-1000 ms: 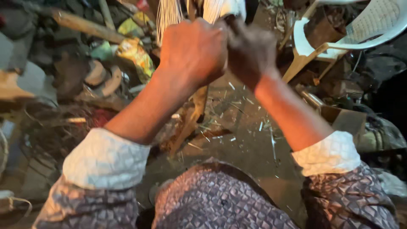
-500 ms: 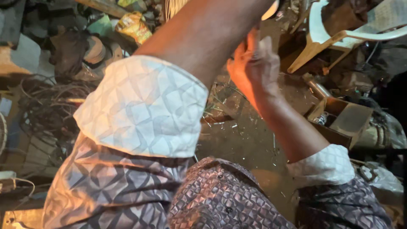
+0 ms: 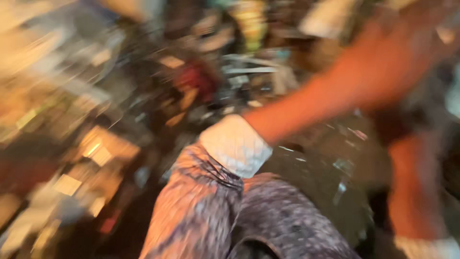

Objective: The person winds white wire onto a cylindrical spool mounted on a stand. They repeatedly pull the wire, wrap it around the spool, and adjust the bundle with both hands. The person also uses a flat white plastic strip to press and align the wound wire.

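Before me, a blurred heap of scrap clutter point(image 3: 96, 120) on the dark, littered ground point(image 3: 316, 177); individual items indistinguishable.

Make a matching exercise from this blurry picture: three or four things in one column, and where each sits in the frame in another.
Things:
1. rolled white cuff
2. bare left forearm
3. patterned grey sleeve
4. right forearm

Places:
A. upright near the right edge
B. bottom centre, running up to the cuff
C. middle of the frame
D. slanting from the cuff toward the upper right

Pairs: 1-C, 2-D, 3-B, 4-A

The hands themselves are too blurred or cut off to make out.
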